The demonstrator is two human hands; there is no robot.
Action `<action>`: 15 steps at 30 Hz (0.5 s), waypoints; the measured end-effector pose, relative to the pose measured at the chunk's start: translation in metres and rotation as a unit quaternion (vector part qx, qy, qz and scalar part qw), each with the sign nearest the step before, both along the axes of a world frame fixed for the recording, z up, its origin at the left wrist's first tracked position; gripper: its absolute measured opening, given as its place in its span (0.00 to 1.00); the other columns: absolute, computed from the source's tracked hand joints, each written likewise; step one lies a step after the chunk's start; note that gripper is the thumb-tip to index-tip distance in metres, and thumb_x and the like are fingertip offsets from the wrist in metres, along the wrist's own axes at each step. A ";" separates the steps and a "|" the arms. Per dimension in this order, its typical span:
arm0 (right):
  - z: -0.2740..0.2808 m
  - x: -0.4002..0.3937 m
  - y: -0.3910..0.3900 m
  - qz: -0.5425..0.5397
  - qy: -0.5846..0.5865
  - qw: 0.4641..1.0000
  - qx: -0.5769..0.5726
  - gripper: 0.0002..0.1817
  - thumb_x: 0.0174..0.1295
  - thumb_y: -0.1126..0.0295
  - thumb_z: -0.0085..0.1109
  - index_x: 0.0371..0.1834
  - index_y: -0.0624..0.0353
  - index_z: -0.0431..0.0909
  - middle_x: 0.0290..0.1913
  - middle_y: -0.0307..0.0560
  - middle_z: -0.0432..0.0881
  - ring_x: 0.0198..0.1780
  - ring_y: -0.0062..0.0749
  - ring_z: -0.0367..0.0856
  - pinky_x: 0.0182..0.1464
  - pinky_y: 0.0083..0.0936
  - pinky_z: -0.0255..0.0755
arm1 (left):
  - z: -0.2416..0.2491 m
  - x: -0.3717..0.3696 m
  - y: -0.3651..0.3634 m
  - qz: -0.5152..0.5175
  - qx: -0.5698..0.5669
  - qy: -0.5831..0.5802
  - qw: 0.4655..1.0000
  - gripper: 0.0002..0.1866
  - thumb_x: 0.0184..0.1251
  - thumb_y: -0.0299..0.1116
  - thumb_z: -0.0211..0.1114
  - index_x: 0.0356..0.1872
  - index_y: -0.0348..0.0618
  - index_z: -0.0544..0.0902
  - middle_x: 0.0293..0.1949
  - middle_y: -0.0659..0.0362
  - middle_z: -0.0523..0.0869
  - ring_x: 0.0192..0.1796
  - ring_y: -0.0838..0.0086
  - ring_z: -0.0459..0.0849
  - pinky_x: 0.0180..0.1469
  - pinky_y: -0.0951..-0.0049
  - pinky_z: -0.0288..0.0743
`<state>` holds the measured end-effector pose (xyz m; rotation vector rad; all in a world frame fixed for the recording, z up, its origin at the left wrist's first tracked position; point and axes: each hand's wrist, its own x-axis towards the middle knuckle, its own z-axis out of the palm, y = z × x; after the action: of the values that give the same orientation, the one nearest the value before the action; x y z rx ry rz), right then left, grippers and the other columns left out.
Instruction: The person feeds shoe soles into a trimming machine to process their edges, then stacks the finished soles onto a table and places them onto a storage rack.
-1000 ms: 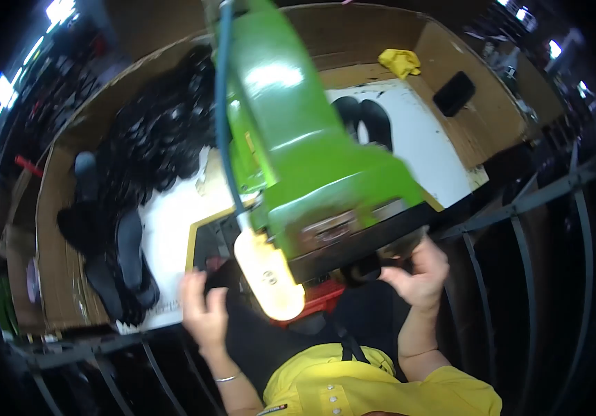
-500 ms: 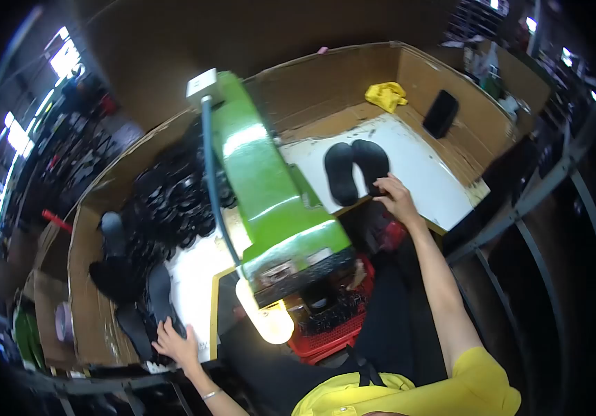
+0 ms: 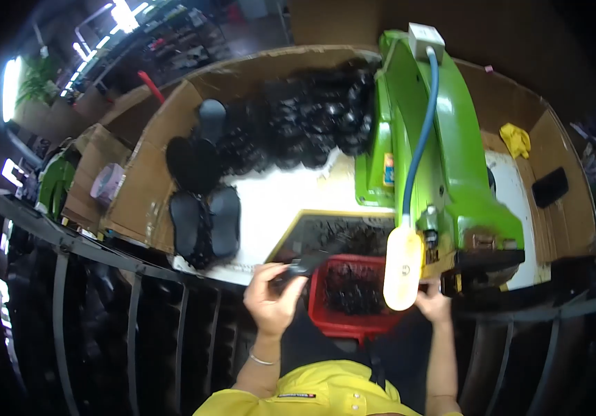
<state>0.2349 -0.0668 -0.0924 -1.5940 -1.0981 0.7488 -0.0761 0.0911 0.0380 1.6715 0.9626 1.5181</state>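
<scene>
My left hand (image 3: 272, 305) is closed on a thin, dark, glossy piece (image 3: 306, 265), held between thumb and fingers beside the red basket; blur hides what kind it is. My right hand (image 3: 434, 304) is under the head of the green machine (image 3: 461, 166), close to its lit lamp (image 3: 403, 270). The lamp and machine partly cover its fingers, so any grip is hidden. The red basket (image 3: 322, 319), with small black pieces in it, sits below the machine between my hands. To the left, two black soles (image 3: 224, 220) lie side by side on the white tabletop (image 3: 270, 197).
Black glossy footwear (image 3: 298, 118) is heaped along the back left, inside a cardboard wall (image 3: 138, 187). A yellow cloth (image 3: 515, 141) and a black phone-like slab (image 3: 551, 187) are at the right. Metal rails (image 3: 135, 312) run along the front.
My view has turned left. My left hand has left the soles and now holds a dark piece near the basket. My right hand has moved from the right-hand pair of soles to the machine head.
</scene>
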 end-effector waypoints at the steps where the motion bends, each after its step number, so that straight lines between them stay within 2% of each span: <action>1: 0.012 -0.038 0.004 0.039 0.189 0.981 0.034 0.53 0.38 0.63 0.82 0.66 0.64 0.57 0.58 0.46 0.72 0.60 0.32 0.71 0.63 0.31 0.66 | 0.000 0.017 -0.013 -0.047 -0.070 -0.045 0.995 0.19 0.47 0.15 0.73 0.42 0.35 0.79 0.38 0.57 0.81 0.41 0.74 0.80 0.45 0.74 0.77; 2: 0.026 -0.058 0.002 0.043 0.272 0.960 0.046 0.51 0.38 0.65 0.81 0.65 0.65 0.58 0.57 0.46 0.72 0.59 0.32 0.72 0.62 0.31 0.66 | -0.001 0.031 -0.022 -0.094 -0.140 -0.091 0.981 0.20 0.48 0.16 0.73 0.44 0.34 0.78 0.39 0.58 0.81 0.42 0.76 0.80 0.47 0.76 0.77; 3: 0.037 -0.066 -0.002 0.023 0.316 0.947 0.059 0.49 0.39 0.67 0.81 0.64 0.66 0.59 0.56 0.47 0.73 0.59 0.31 0.72 0.62 0.30 0.67 | -0.009 0.039 -0.024 -0.126 -0.130 -0.075 0.981 0.23 0.49 0.15 0.72 0.47 0.33 0.76 0.40 0.58 0.80 0.44 0.77 0.81 0.48 0.76 0.77; 5: 0.040 -0.080 -0.009 -0.030 0.370 0.924 0.092 0.46 0.39 0.71 0.80 0.62 0.68 0.61 0.55 0.48 0.74 0.58 0.31 0.72 0.61 0.29 0.68 | -0.015 0.062 -0.033 -0.180 -0.215 -0.190 0.941 0.26 0.49 0.12 0.70 0.51 0.33 0.73 0.41 0.55 0.81 0.44 0.74 0.81 0.49 0.74 0.78; 6: 0.030 -0.080 -0.017 -0.046 0.374 0.918 0.122 0.30 0.45 0.79 0.75 0.54 0.72 0.73 0.48 0.49 0.81 0.49 0.30 0.80 0.56 0.28 0.73 | -0.015 0.074 -0.038 -0.185 -0.234 -0.234 0.925 0.27 0.49 0.12 0.70 0.52 0.33 0.72 0.42 0.54 0.81 0.44 0.73 0.82 0.50 0.74 0.78; 7: 0.020 -0.082 -0.029 -0.059 0.351 0.930 0.089 0.23 0.45 0.85 0.71 0.47 0.70 0.76 0.47 0.49 0.82 0.49 0.30 0.81 0.54 0.29 0.75 | -0.022 0.085 -0.044 -0.162 -0.219 -0.228 0.935 0.27 0.50 0.12 0.68 0.54 0.33 0.71 0.43 0.53 0.81 0.45 0.71 0.82 0.51 0.71 0.78; 8: 0.013 -0.082 -0.041 -0.043 0.313 0.947 0.052 0.20 0.44 0.86 0.71 0.43 0.69 0.79 0.43 0.48 0.84 0.46 0.30 0.82 0.53 0.29 0.75 | -0.029 0.094 -0.052 -0.172 -0.233 -0.275 0.917 0.29 0.52 0.13 0.67 0.57 0.32 0.68 0.45 0.52 0.80 0.47 0.70 0.81 0.54 0.71 0.77; 10: -0.002 -0.086 -0.062 -0.053 0.382 0.922 -0.025 0.21 0.41 0.87 0.72 0.42 0.69 0.80 0.42 0.47 0.84 0.44 0.28 0.82 0.52 0.26 0.76 | -0.041 0.101 -0.070 -0.113 -0.135 -0.055 0.983 0.31 0.56 0.14 0.66 0.62 0.31 0.65 0.48 0.51 0.80 0.50 0.68 0.81 0.56 0.70 0.76; 11: -0.010 -0.092 -0.070 -0.078 0.379 0.922 -0.021 0.21 0.40 0.86 0.73 0.42 0.68 0.81 0.41 0.47 0.85 0.43 0.27 0.83 0.51 0.26 0.76 | -0.052 0.105 -0.082 -0.174 -0.152 -0.101 0.968 0.33 0.58 0.15 0.64 0.65 0.30 0.61 0.52 0.50 0.79 0.52 0.67 0.81 0.57 0.71 0.75; 12: -0.011 -0.099 -0.071 -0.100 0.376 0.921 -0.018 0.22 0.39 0.86 0.73 0.42 0.68 0.81 0.41 0.46 0.85 0.42 0.26 0.83 0.49 0.25 0.76 | -0.053 0.109 -0.095 -0.208 -0.216 -0.137 0.944 0.27 0.59 0.19 0.66 0.60 0.28 0.68 0.49 0.49 0.82 0.49 0.64 0.84 0.53 0.69 0.77; 14: -0.010 -0.105 -0.077 -0.076 0.372 0.924 -0.045 0.25 0.35 0.84 0.76 0.42 0.62 0.83 0.41 0.42 0.85 0.42 0.25 0.82 0.50 0.25 0.76 | -0.059 0.105 -0.102 -0.262 -0.137 0.039 0.955 0.22 0.59 0.25 0.69 0.53 0.28 0.75 0.41 0.47 0.85 0.45 0.61 0.86 0.50 0.68 0.78; 15: -0.009 -0.108 -0.077 -0.073 0.382 0.921 -0.033 0.26 0.34 0.84 0.76 0.43 0.61 0.82 0.42 0.41 0.85 0.43 0.25 0.82 0.51 0.25 0.76 | -0.059 0.106 -0.103 -0.284 -0.118 0.070 0.949 0.22 0.60 0.27 0.69 0.54 0.29 0.75 0.41 0.48 0.86 0.42 0.63 0.86 0.48 0.70 0.78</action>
<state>0.1267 -0.1437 -0.1011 -1.2315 -0.3794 1.1768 0.0304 -0.0122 -0.0211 1.7032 0.6204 0.8778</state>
